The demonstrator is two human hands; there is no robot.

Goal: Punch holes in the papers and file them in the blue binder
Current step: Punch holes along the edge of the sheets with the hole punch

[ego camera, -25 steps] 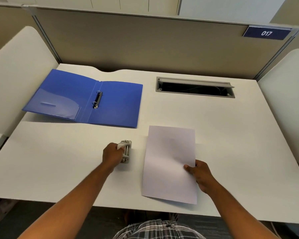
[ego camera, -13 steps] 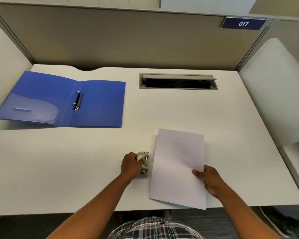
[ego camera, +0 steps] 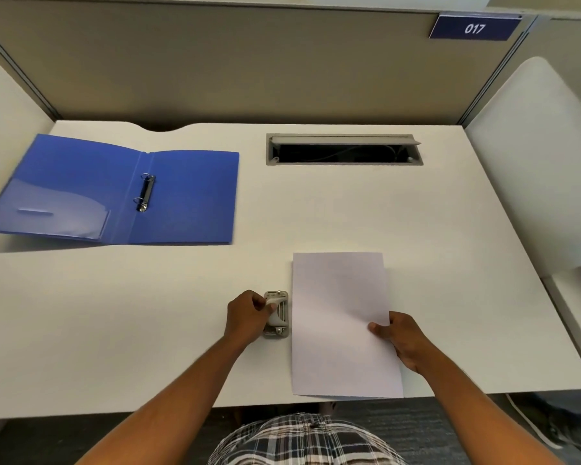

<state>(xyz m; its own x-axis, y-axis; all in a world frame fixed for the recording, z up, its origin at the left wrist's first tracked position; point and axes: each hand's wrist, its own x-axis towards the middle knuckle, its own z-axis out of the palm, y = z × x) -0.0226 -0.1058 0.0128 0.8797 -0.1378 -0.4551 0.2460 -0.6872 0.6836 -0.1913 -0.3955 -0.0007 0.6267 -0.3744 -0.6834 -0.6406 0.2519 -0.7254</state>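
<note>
Head view: paper (ego camera: 341, 317) lying flat at desk (ego camera: 416, 229) front edge, left edge just beside punch (ego camera: 277, 313), possibly touching, can't tell if inserted. Right hand (ego camera: 399, 340) pinching paper's right edge, thumb on top. Left hand (ego camera: 247, 317) curling round punch handle. Blue binder (ego camera: 188, 196) lying open far left, rings (ego camera: 145, 193) showing, well apart from paper. Cable slot (ego camera: 342, 151) sitting open at desk rear.
</note>
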